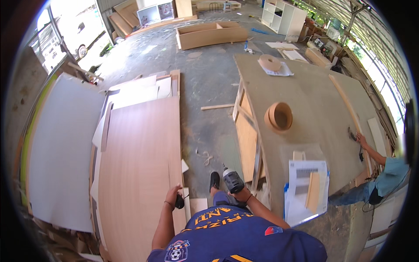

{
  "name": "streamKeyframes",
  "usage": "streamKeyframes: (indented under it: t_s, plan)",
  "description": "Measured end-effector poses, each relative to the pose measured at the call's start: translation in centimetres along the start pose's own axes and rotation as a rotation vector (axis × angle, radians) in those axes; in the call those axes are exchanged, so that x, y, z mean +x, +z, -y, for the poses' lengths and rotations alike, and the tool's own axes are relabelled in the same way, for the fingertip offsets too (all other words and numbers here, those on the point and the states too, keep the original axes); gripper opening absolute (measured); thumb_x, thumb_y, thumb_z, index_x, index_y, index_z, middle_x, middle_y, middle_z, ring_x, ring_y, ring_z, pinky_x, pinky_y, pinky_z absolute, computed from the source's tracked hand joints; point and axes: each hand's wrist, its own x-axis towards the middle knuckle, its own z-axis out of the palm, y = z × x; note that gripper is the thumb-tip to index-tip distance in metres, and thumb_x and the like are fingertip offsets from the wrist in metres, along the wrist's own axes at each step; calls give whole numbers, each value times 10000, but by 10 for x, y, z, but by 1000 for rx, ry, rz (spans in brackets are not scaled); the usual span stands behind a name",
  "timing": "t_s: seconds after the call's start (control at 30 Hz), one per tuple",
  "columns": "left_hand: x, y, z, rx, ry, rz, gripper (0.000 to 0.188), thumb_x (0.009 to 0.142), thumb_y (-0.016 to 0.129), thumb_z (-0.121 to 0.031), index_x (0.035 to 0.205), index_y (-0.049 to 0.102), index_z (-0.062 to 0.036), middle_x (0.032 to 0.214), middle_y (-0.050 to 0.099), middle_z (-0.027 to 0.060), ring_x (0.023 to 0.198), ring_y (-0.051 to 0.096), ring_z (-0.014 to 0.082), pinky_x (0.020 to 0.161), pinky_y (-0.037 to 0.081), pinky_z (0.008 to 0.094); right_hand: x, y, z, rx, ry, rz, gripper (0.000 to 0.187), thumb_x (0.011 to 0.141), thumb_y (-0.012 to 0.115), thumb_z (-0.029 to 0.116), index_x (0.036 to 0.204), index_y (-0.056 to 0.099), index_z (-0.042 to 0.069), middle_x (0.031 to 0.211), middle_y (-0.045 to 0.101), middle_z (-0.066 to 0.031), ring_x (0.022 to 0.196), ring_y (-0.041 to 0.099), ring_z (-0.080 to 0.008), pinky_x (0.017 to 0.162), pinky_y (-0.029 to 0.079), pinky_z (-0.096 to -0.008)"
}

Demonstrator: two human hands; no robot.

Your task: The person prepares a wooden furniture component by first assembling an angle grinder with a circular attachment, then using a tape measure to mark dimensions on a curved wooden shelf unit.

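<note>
Grey workshop floor (207,126) forms an aisle between a wood-grain panel (142,144) on the left and a large worktable (318,100) on the right; the power drill (233,181) is low in front of the torso, above the aisle, its bit pointing forward and touching nothing; from my remote view I judge the step to be carrying tools, not drilling; the next move, I would say, calls for a chosen work point and a steadied wrist before any trigger pull.

Pose: right hand (241,195) closed round the drill's handle, partly hidden behind its body, forearm angled inward; left hand (173,192) beside the panel's near right edge, fingers curled on a small dark object (179,201), kind unclear to me; I cannot tell whether that hand touches the panel.

Outward: printed sheets (293,174) under a wood strip (312,192); banding rolls (278,117) beyond; co-worker (393,177) at far right.
</note>
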Motion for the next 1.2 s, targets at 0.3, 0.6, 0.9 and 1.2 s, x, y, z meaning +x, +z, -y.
streamKeyframes:
  t_s: [0.3,0.6,0.9,1.2]
  plan:
    - [146,-75,20,481,-527,-62,437,762,587,-480,786,612,-44,714,593,88,609,556,199,593,444,345,175,-67,-101,142,197,-16,210,742,655,213,873,620,53,885,599,-114,843,573,-316,759,442,-417]
    - [337,-91,-130,564,-538,61,392,792,562,-464,750,589,-76,652,536,56,578,526,175,551,440,326,389,-64,-200,304,466,-35,259,737,607,253,954,579,113,958,615,-103,908,571,-308,844,446,-406]
    - [606,-60,-466,440,-188,-95,437,833,525,-451,941,601,-35,694,551,29,611,541,159,530,468,326,599,-140,-260,220,454,-178,302,761,592,213,1039,580,97,1049,598,-108,991,547,-291,905,418,-390]
    - [765,140,-761,853,325,189,491,825,559,-496,836,626,-9,631,552,70,626,553,155,606,436,297,732,-155,-426,204,609,-336,192,797,586,212,865,594,33,846,595,-131,822,562,-288,779,433,-389]
